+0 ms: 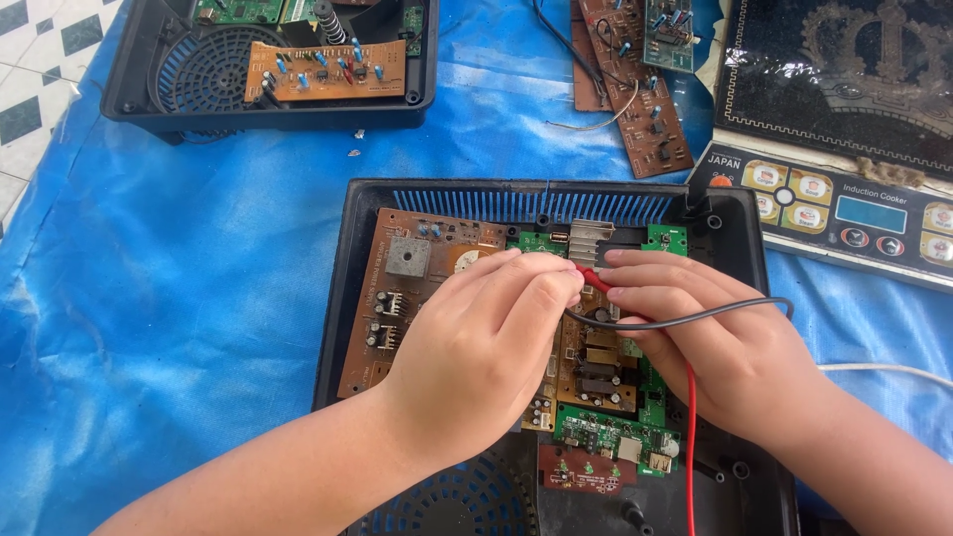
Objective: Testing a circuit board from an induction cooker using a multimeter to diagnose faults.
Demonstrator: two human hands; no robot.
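Both hands are over the open black case (pixel 730 213) at centre, which holds a brown board (pixel 397 298) on its 9 o'clock side and green boards (pixel 615 437) toward 5 o'clock, with a finned heatsink (pixel 591 233) by the blue vents at 12. The left hand (pixel 486 347) has its fingers pinched shut near the red probe (pixel 594 279); whether it actually grips the probe I cannot tell. The right hand (pixel 715 337) meets it at the same spot, fingers curled on the probe's tip, while a black lead (pixel 735 308) loops over its knuckles and a red lead (pixel 691 447) drops to 6 o'clock. At 11 o'clock a second case (pixel 129 69) carries its own brown board. Loose boards (pixel 645 119) lie at 1 o'clock, a cooker panel (pixel 844 208) at 2. Open blue tarp (pixel 179 298) spreads wide at 9 o'clock; the right side is crowded.
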